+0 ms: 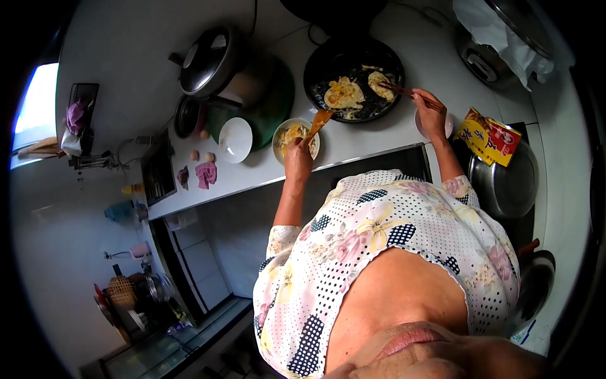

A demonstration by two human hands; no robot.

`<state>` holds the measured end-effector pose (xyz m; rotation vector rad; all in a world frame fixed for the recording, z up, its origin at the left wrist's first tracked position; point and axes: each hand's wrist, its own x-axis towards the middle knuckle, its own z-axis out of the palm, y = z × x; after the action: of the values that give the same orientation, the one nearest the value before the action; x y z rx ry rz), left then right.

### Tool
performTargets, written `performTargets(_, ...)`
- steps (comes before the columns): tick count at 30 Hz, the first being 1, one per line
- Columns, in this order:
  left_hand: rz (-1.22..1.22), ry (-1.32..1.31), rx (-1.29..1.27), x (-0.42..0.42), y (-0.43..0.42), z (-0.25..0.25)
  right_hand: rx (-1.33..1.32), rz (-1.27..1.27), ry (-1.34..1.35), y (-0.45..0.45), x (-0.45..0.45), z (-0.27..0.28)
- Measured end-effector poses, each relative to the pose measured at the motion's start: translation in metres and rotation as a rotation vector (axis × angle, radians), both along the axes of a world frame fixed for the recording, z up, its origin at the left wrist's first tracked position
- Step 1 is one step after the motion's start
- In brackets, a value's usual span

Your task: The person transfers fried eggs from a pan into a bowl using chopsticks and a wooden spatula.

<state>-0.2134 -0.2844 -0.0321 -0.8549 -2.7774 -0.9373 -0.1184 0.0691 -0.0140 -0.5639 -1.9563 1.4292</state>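
My left hand (298, 156) is closed round a wooden spatula (319, 125), over the near side of a white bowl (277, 150) with yellow food in it. In my right hand (430, 114) are brown chopsticks (404, 91), whose tips touch a fried egg piece (380, 86) at the right side of the black pan (311, 71). A larger fried egg piece (344, 94) lies in the middle of the pan. Below my right hand a pale bowl (449, 125) is partly hidden by the wrist.
A lidded pot (246, 88) and a white bowl (235, 140) stand on the counter's left, near two eggs (194, 155) and a purple cloth (206, 175). At right, a yellow packet (487, 136) rests on a metal lid (505, 189). A cooker (483, 60) stands back right.
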Motion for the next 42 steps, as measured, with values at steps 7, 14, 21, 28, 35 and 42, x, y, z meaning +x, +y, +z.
performTargets(7, -0.043, 0.056, -0.188, -0.015, 0.028, 0.007, 0.011, 0.102, 0.065, -0.02, -0.006, -0.004)
performTargets(14, -0.166, -0.012, -0.26, -0.025, 0.046, -0.009, -0.057, 0.182, -0.083, -0.044, 0.008, -0.022)
performTargets(21, -0.287, 0.108, -0.318, -0.032, 0.067, 0.026, -0.095, 0.13, -0.069, -0.021, 0.028, -0.021)
performTargets(28, -0.348, 0.557, -0.6, -0.084, 0.11, 0.039, 0.046, -0.074, -0.103, 0.0, 0.048, -0.036)
performTargets(35, -0.436, 0.514, -0.746, -0.105, 0.137, 0.006, -0.067, -0.175, -0.128, 0.001, 0.073, -0.048)
performTargets(42, -0.538, 0.31, -0.36, -0.069, 0.132, -0.023, -0.305, -0.161, 0.07, -0.001, 0.065, -0.087)
